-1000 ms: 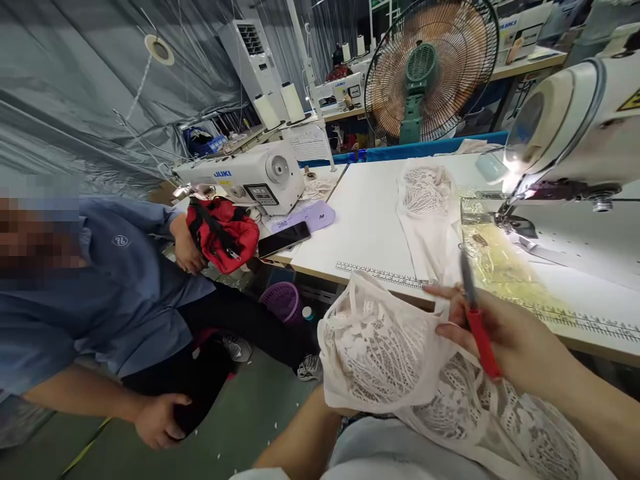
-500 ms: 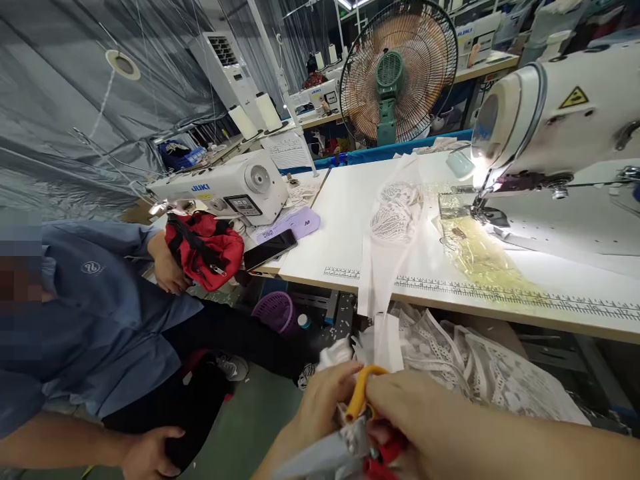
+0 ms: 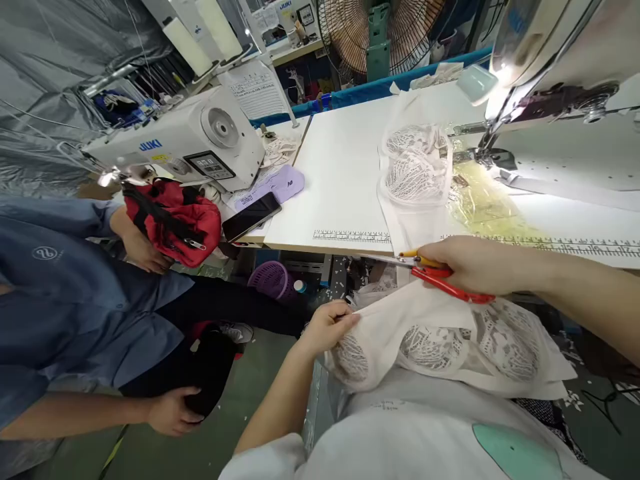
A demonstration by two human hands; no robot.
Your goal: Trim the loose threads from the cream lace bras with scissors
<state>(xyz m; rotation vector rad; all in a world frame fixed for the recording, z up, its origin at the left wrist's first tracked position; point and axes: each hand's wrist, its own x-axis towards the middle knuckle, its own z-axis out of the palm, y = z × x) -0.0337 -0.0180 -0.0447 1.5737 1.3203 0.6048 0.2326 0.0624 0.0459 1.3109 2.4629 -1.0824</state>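
Right hand (image 3: 470, 265) clenched on scissors (image 3: 430, 273), left hand (image 3: 327, 327) pinching lace fabric (image 3: 440, 340) just below: risk of snipping fabric.

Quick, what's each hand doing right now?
Left hand: closed, gripping the lace garment at its edge.
Right hand: closed on red scissors.

Single head-worn view, looking forward and down, close over lap, white sewing table (image 3: 340, 180) ahead
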